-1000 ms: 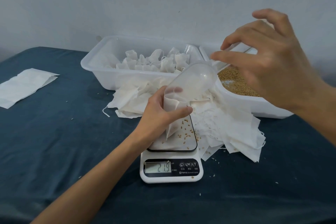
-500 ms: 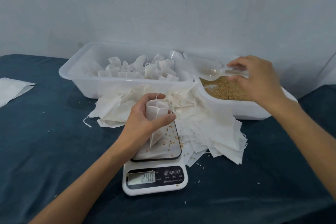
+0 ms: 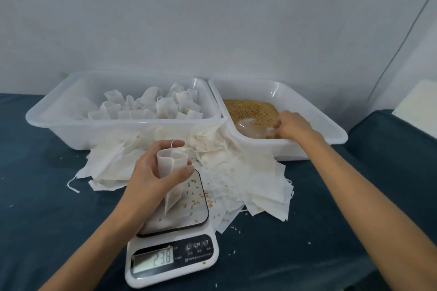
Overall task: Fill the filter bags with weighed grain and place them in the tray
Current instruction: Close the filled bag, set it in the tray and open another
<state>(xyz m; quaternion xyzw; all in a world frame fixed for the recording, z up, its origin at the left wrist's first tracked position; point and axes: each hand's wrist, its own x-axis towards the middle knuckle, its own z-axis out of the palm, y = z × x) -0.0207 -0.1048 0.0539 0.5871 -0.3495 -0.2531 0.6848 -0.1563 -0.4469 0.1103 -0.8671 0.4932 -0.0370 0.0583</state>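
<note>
White filter bag (image 3: 172, 168) stands on the scale (image 3: 175, 238), gripped by the left hand (image 3: 153, 179), while at two o'clock the right hand (image 3: 292, 125) grasps a clear scoop (image 3: 253, 128) in the grain (image 3: 250, 108).

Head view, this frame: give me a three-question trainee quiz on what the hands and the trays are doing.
1. True or false: the left hand holds a filter bag open over the scale.
2. The right hand holds the scoop in which tray? A) bag tray B) grain tray
3. Fill in: loose grains lie on the scale's ___.

Key: 1 true; 2 B; 3 platform.
</note>
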